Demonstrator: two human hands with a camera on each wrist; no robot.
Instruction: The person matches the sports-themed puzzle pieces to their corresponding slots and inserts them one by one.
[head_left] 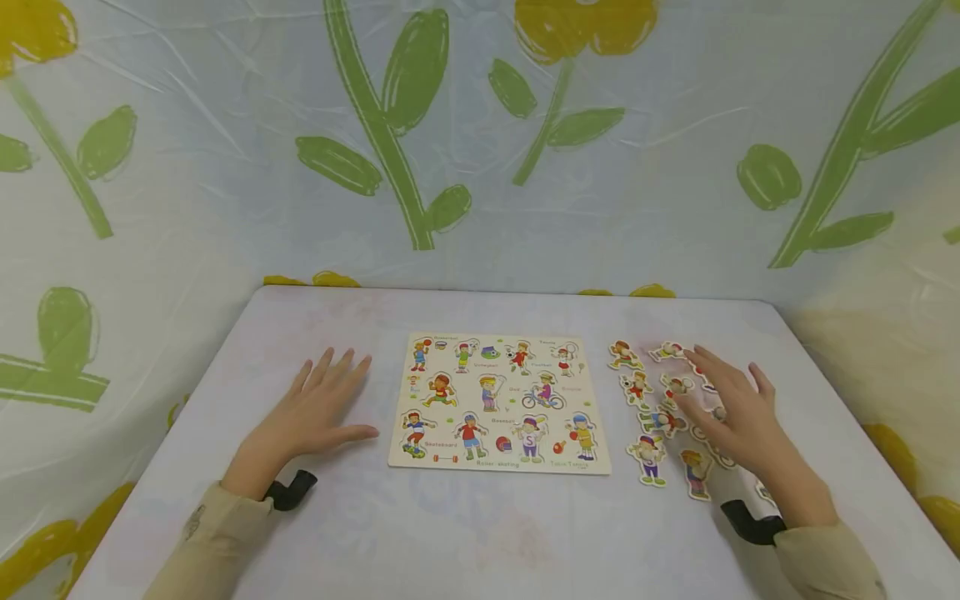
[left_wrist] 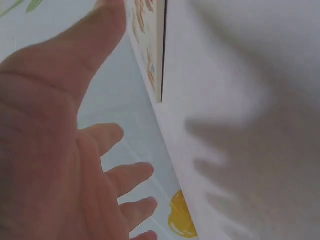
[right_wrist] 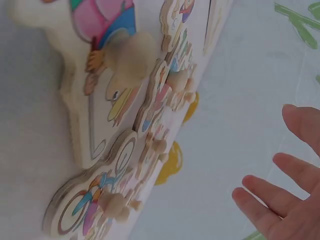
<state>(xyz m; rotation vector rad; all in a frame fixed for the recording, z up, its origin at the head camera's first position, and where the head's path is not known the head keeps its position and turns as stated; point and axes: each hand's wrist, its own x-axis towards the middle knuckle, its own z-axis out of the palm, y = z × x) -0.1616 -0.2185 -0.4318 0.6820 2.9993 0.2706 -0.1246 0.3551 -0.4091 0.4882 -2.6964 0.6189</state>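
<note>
Hovering to the right of the board, the right hand is holding nothing, and its grip is sitting wide, thumb and fingers apart. Loose picture pieces are lying on the desk to the board's right, so this hand is being the closer one. A little piece with a red top is lying on the board's side of this grip, just beside the gap between thumb and pointing finger. It is looking too small for me to tell its long way.

The left hand is hanging left of the board. Its grip is sitting wide and empty too, with the thumb pointing at the board's left edge, near but not touching.

The board is lying flat, its long side running left to right, and its painted kids are pointing their heads to the far side. Right of the board, a piece with purple trousers is lying with its long way running near to far, hat pointing to the far side. Further right of the board, the golf piece is lying nearly the same way, and a round wooden knob is sticking up from it.
</note>
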